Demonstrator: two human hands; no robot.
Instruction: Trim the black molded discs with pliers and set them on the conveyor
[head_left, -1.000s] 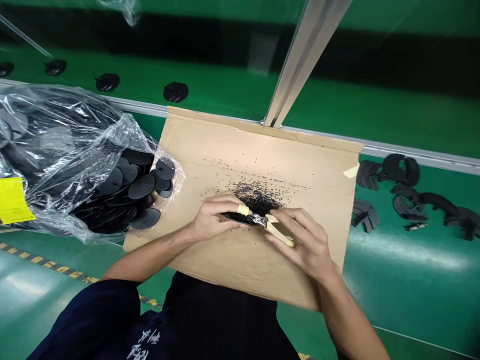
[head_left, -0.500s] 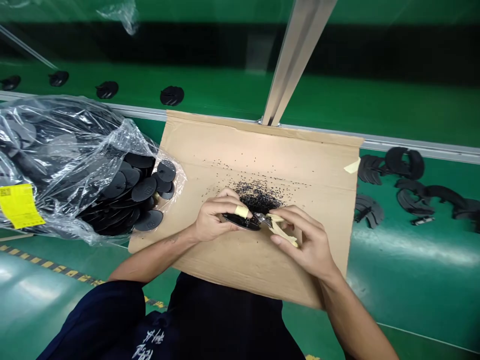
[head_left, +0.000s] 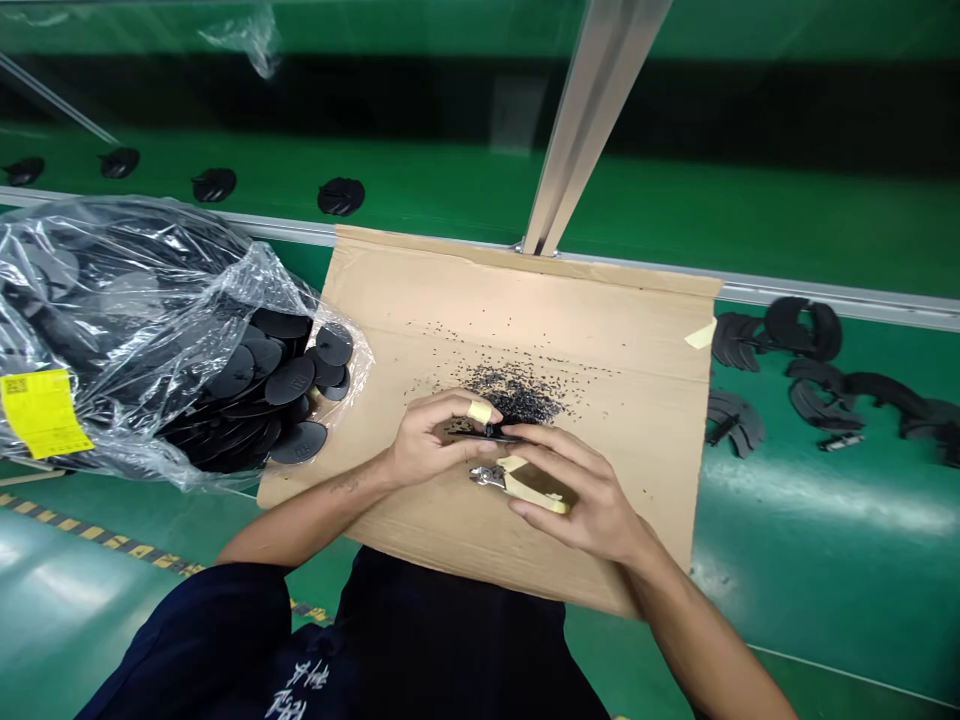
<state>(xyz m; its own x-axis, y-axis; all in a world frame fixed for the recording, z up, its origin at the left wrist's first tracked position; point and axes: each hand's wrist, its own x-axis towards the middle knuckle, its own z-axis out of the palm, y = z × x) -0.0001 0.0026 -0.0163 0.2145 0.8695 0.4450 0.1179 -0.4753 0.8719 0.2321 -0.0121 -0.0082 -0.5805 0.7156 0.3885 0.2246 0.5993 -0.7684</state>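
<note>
– where's the thin black disc point(head_left: 466, 434)?
– pinched in your left hand point(head_left: 424, 440), thumb against fingers, above the flat brown cardboard sheet point(head_left: 420, 275).
– and your right hand point(head_left: 596, 490)?
– half curled around the yellow-handled silver metal pliers point(head_left: 517, 487), fingertips at the disc's edge.

Metal post point(head_left: 589, 110) top ctr, clr plastic point(head_left: 259, 44) top L, blk/ylw floor tape point(head_left: 117, 541) btm L
</note>
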